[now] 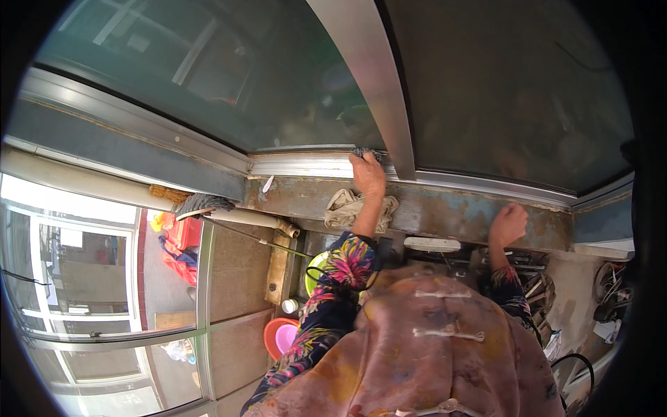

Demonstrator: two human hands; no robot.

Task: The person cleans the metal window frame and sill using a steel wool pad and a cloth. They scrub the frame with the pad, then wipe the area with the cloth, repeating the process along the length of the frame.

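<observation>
**Left hand grips a wad at the window track**

The left hand's fingers are bent around a dark grey wad, clasping it against the pale metal track, just left of the foot of the upright frame. The wad is mostly hidden by the fingers (only its fuzzy top and right edge show), so its kind is hard to tell.

The right hand is well apart from the left, at the front edge of the worn ledge. Its fingers are curled in; whether it encloses anything, I cannot tell.

A beige rag lies crumpled on the ledge, with the left forearm passing over it. Further left on the ledge is a small white scrap. A white bar sits below the ledge's front edge, between the two arms.

Lower down, beside the left sleeve, a pink bowl sits inside an orange basin. A white jar stands near them. The person wears a stained apron.
</observation>
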